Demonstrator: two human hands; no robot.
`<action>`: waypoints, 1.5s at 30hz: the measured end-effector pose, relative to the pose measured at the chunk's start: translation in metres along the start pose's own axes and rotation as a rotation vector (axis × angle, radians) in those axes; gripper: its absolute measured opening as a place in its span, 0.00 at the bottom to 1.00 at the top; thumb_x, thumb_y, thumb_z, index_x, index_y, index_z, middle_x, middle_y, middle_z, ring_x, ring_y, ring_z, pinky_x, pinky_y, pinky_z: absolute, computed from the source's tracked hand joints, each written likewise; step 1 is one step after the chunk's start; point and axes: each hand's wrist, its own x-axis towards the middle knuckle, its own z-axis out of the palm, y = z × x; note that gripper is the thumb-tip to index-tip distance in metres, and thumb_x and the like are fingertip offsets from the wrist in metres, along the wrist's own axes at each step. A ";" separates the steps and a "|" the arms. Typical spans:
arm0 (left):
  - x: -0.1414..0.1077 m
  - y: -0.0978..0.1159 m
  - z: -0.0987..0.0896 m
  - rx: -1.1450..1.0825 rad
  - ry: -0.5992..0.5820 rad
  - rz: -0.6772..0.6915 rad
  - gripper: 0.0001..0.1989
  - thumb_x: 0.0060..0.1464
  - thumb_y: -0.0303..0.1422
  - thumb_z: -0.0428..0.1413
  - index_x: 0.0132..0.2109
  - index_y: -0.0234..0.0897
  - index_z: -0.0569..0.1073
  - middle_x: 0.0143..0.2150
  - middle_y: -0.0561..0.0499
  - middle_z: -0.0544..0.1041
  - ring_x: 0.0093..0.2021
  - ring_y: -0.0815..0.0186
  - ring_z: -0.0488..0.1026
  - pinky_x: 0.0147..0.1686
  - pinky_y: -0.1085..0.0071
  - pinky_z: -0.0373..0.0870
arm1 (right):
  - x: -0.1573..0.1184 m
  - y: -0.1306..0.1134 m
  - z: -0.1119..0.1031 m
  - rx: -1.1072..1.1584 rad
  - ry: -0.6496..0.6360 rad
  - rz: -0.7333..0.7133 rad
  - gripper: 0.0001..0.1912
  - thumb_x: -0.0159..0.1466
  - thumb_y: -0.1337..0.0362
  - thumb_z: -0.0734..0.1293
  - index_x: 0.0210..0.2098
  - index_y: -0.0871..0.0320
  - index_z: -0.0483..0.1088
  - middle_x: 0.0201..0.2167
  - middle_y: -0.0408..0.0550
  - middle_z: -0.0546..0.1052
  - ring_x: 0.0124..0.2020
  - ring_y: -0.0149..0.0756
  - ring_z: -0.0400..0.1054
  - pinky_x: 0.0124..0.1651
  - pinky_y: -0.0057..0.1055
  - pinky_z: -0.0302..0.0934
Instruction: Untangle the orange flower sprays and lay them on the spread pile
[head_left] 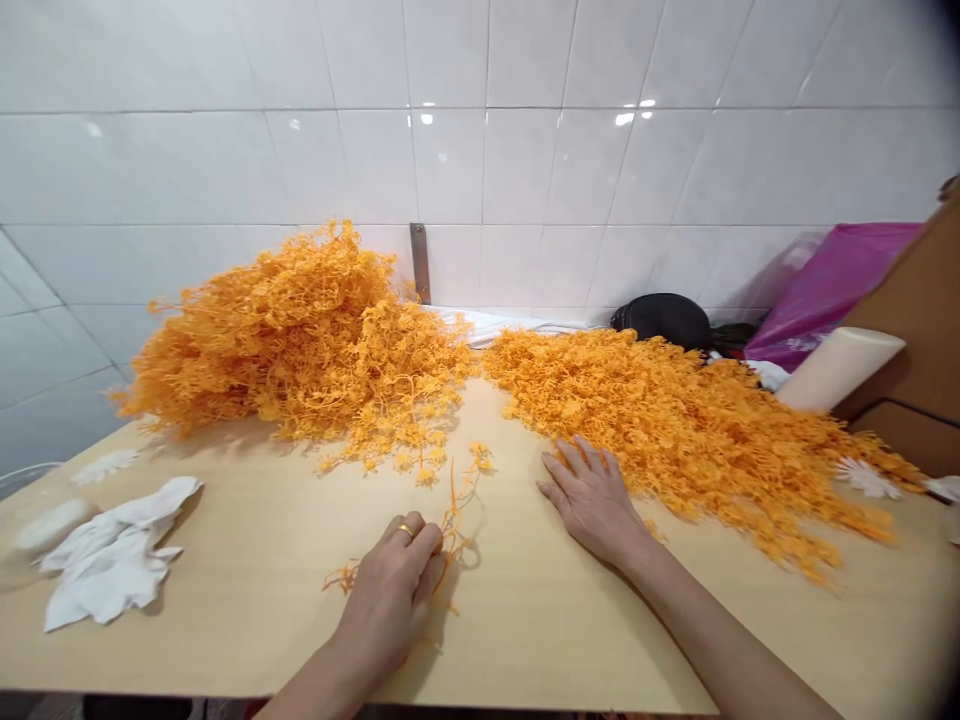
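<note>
My left hand (394, 585), with a ring on one finger, is closed around a few orange artificial flower sprigs (452, 530) just above the table. Their thin stems and small blossoms stick out on both sides of the fist. My right hand (590, 498) lies palm down, fingers spread, with its fingertips at the near edge of the right pile of orange sprigs (675, 420). Nothing shows in its grasp. A taller, tangled heap of orange sprigs (285, 340) stands at the back left.
On the wooden table (262, 560), a crumpled white cloth (120, 550) lies at left. White petal-shaped pieces (868, 477) are at both sides. Along the tiled wall are a black round case (664, 318), a purple bag (821, 285), a pale roll (844, 368) and a brown cardboard box (911, 340).
</note>
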 end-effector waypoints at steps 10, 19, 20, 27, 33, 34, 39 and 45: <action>0.005 0.010 0.006 0.029 0.018 0.134 0.12 0.55 0.28 0.39 0.26 0.37 0.62 0.31 0.48 0.66 0.34 0.65 0.63 0.31 0.70 0.60 | 0.032 -0.030 -0.028 0.236 0.036 -0.227 0.26 0.58 0.65 0.58 0.56 0.54 0.53 0.57 0.50 0.54 0.57 0.44 0.43 0.55 0.43 0.42; -0.010 -0.010 -0.008 -0.075 -0.152 0.091 0.12 0.55 0.28 0.37 0.27 0.37 0.61 0.31 0.50 0.64 0.28 0.70 0.63 0.28 0.74 0.58 | 0.050 -0.037 0.002 0.541 0.027 -0.213 0.08 0.59 0.70 0.57 0.32 0.60 0.68 0.32 0.49 0.68 0.36 0.34 0.60 0.40 0.30 0.54; -0.010 -0.013 -0.011 -0.099 -0.147 0.060 0.12 0.54 0.28 0.37 0.27 0.37 0.61 0.31 0.50 0.64 0.29 0.69 0.63 0.29 0.74 0.58 | 0.049 -0.036 0.001 0.566 0.026 -0.217 0.08 0.59 0.69 0.58 0.30 0.60 0.67 0.31 0.48 0.67 0.34 0.33 0.60 0.38 0.29 0.54; 0.002 -0.015 -0.052 -0.354 -0.328 -0.055 0.07 0.49 0.35 0.48 0.35 0.37 0.65 0.36 0.51 0.67 0.35 0.67 0.65 0.35 0.71 0.61 | 0.048 -0.027 -0.012 0.992 -0.190 -0.067 0.09 0.55 0.63 0.62 0.21 0.60 0.65 0.17 0.39 0.62 0.21 0.27 0.55 0.24 0.24 0.48; 0.032 -0.013 -0.078 -0.648 -0.217 -0.126 0.28 0.42 0.40 0.55 0.51 0.41 0.59 0.51 0.45 0.63 0.48 0.61 0.62 0.45 0.66 0.59 | 0.047 -0.027 -0.016 1.213 -0.234 -0.013 0.07 0.54 0.61 0.63 0.26 0.60 0.65 0.19 0.38 0.62 0.21 0.25 0.54 0.23 0.23 0.47; 0.039 -0.008 -0.073 -0.677 -0.166 -0.157 0.30 0.41 0.41 0.56 0.53 0.40 0.58 0.51 0.44 0.64 0.48 0.61 0.62 0.45 0.66 0.59 | 0.047 -0.029 -0.017 1.227 -0.237 -0.025 0.08 0.55 0.61 0.63 0.26 0.60 0.65 0.19 0.38 0.62 0.21 0.25 0.54 0.23 0.23 0.47; 0.073 0.016 -0.025 -0.802 -0.216 -0.246 0.20 0.43 0.42 0.53 0.41 0.32 0.66 0.23 0.53 0.69 0.23 0.70 0.64 0.26 0.73 0.60 | 0.043 -0.034 -0.025 1.357 -0.291 -0.026 0.11 0.57 0.57 0.61 0.28 0.60 0.66 0.16 0.37 0.60 0.18 0.24 0.52 0.20 0.23 0.46; 0.084 0.012 0.003 -0.939 -0.102 -0.330 0.14 0.47 0.41 0.48 0.23 0.34 0.63 0.11 0.61 0.50 0.14 0.77 0.47 0.15 0.78 0.46 | 0.048 -0.023 -0.022 1.552 0.002 0.314 0.14 0.57 0.52 0.59 0.29 0.58 0.63 0.13 0.36 0.60 0.13 0.23 0.49 0.16 0.22 0.44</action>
